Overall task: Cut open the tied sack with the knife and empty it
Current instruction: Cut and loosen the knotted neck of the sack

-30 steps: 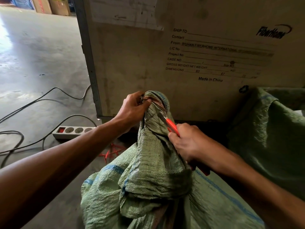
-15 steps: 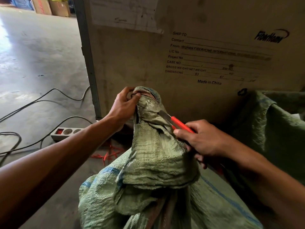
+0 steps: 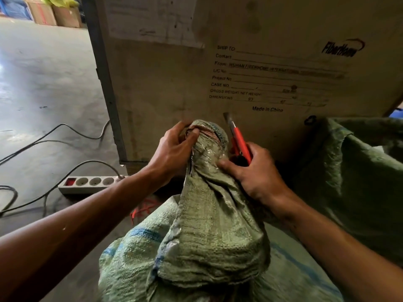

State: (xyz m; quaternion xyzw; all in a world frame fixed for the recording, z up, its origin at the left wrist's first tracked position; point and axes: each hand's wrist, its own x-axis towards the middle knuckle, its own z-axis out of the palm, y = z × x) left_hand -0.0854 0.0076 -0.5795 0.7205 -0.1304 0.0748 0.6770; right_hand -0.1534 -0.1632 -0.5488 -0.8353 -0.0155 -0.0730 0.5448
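Head view: the left hand (image 3: pixel 172 149) gripped the sack (image 3: pixel 209 192) neck; the right hand (image 3: pixel 255 173) held the knife (image 3: pixel 236 136), blade toward twelve o'clock. Best cut away from fingers.

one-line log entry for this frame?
left hand: grips sack neck | right hand: holds knife, blade up, off sack | sack: tied

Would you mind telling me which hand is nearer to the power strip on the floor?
Left. The left hand grips the sack's tied top, just right of and above the power strip. The right hand, holding the knife, is beyond the sack.
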